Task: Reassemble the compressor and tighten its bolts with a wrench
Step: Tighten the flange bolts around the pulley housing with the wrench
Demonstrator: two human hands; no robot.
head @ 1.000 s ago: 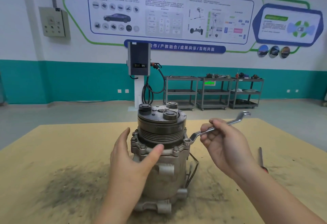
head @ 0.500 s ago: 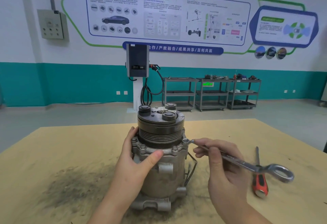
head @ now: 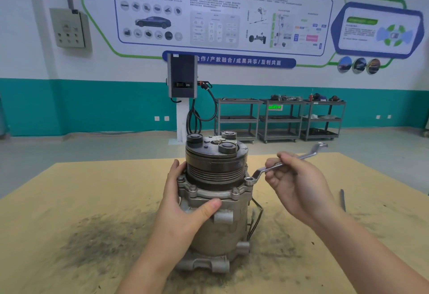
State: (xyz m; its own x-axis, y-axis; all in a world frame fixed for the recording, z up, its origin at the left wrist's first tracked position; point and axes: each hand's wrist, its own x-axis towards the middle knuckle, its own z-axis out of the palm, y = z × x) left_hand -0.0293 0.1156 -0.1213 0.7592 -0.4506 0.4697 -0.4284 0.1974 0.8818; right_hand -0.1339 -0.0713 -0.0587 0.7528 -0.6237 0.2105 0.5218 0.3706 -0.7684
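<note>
Presently, in the head view, the compressor [head: 216, 203] stands upright on the tan table [head: 69, 201], near the middle of the tabletop, its grooved black pulley [head: 216, 166] uppermost. Dark grime marks the table surface around its base.

The left hand [head: 183, 210] grips the compressor body from the left side: the thumb lies across the front of the housing just below the flange, and the remaining fingers curl round the far left side, beside the pulley.

The right hand [head: 294, 184] holds the wrench [head: 276, 166] by the middle of its shank, fingers and thumb pinched around it. The near ring end of the wrench is seated over a bolt [head: 249, 180] on the right side of the flange. The shank rises up and to the right, and the far ring end stands clear of the hand.

Further flange bolts show at the front and left of the flange. A dark slender tool [head: 342, 198], only partly visible, lies on the table to the right, well apart from the compressor.
</note>
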